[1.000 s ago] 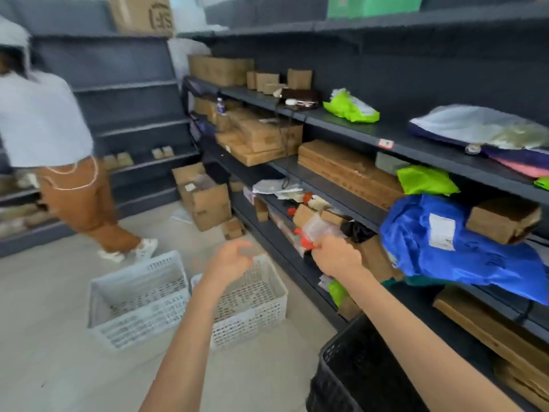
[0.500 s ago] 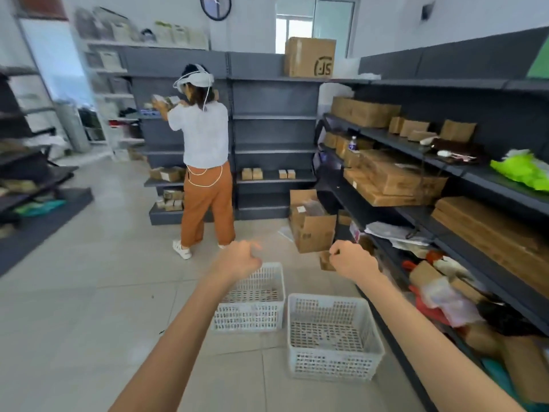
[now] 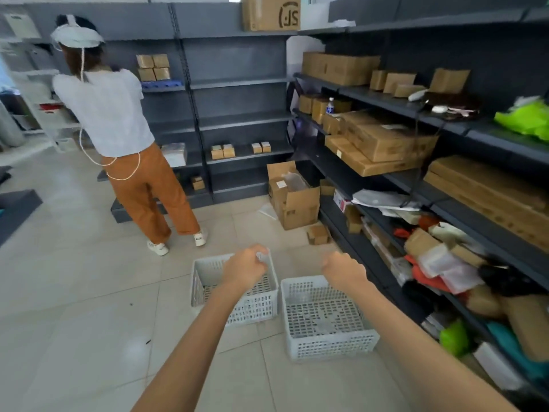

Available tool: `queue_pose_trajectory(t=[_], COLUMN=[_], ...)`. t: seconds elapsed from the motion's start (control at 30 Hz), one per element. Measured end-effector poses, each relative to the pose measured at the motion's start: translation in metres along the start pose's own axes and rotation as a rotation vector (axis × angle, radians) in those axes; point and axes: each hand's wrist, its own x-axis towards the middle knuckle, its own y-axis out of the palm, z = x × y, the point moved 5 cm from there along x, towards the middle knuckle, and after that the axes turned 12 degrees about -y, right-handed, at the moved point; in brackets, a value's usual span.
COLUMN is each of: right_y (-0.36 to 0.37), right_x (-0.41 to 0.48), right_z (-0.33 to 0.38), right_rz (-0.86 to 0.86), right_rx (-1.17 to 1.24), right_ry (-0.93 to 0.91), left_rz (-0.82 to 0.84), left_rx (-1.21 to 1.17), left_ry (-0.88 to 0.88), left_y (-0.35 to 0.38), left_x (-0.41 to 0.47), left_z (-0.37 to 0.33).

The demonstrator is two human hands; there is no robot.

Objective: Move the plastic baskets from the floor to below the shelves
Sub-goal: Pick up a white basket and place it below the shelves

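Note:
Two empty white plastic baskets stand side by side on the tiled floor. The left basket (image 3: 208, 281) lies under my left hand (image 3: 245, 267), whose fingers are curled over its far rim; whether it touches is unclear. The right basket (image 3: 326, 340) sits nearer to me, close to the dark shelves (image 3: 371, 185) on the right. My right hand (image 3: 344, 270) hovers above its far edge, loosely fisted, holding nothing.
Another person (image 3: 124, 138) in a white top and orange trousers stands at the back shelves, left of the baskets. An open cardboard box (image 3: 294, 200) and a small box (image 3: 318, 233) sit on the floor beside the right shelves, which hold cartons and bags.
My view has swung left from the right shelves to the aisle and then tipped down. Both hands have stretched forward over the two baskets. The black crate has left the view.

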Motion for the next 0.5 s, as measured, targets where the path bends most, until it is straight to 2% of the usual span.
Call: queue_pose_trajectory(t=[0.27,0.5], right_y=[0.027,0.059], right_x=[0.114,0.194], right_z=[-0.103,-0.16], right_rz=[0.095,0.122], right_rx=[-0.087,-0.145], right_ry=[-0.021,-0.112], left_rz=[-0.011,-0.054], left_rx=[0.007,0.007], left_ry=[-0.055,-0.193], left_y=[0.092,0.136], left_x=[0.122,0.196], left_z=[-0.045,-0.037])
